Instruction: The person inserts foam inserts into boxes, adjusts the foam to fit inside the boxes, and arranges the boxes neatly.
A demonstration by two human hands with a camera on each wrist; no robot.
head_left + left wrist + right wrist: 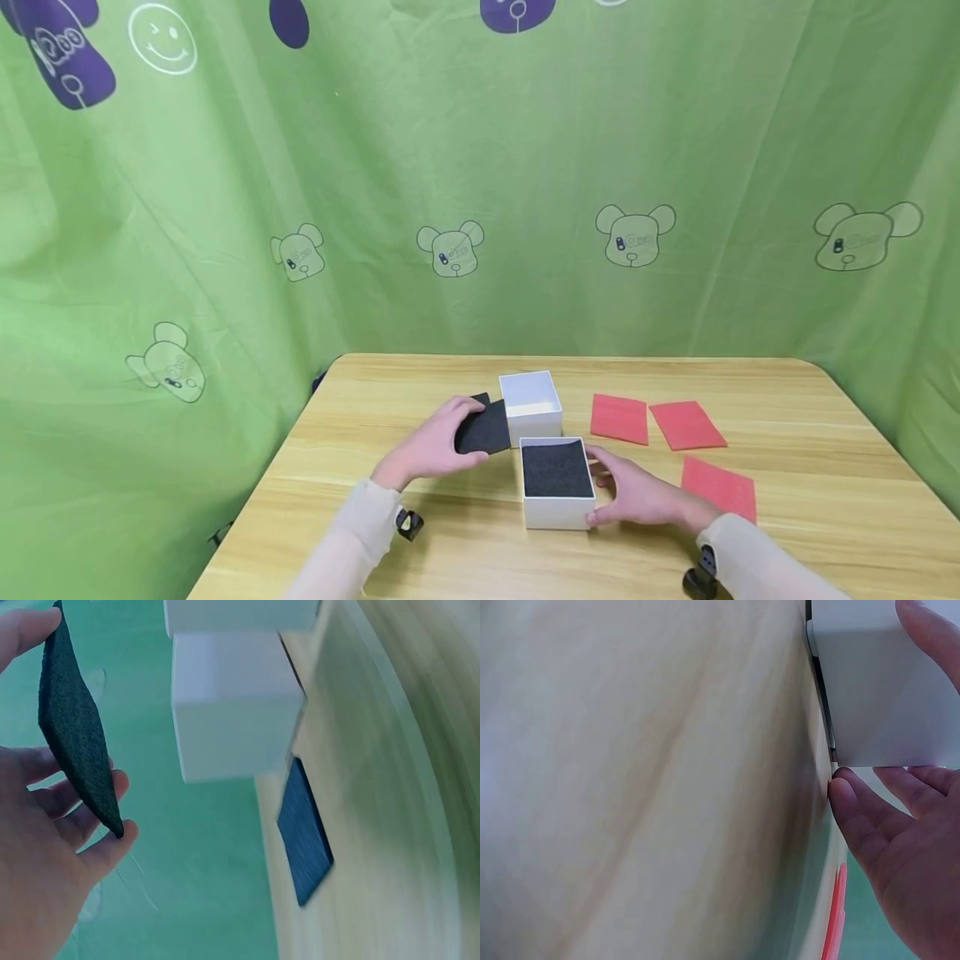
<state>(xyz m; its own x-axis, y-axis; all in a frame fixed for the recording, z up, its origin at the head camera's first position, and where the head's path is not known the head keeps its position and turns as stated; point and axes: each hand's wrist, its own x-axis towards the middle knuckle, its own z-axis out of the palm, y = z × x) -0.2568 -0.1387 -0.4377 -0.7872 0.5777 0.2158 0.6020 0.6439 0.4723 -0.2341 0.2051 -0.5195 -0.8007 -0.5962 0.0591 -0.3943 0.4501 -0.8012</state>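
As the head view shows, the left hand pinches a black pad left of the front box, whose right side the right hand grips; left wrist: edge-held, the pad could slip; right wrist: a slackened grip could let the box shift.

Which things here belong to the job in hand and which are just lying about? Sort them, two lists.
Likely the job:
- held black square, in the left hand
- front white box, gripped by the right hand
- inner black square, inside that box
- loose black square, on the table

Apparently just lying about:
- rear white box
- three red squares
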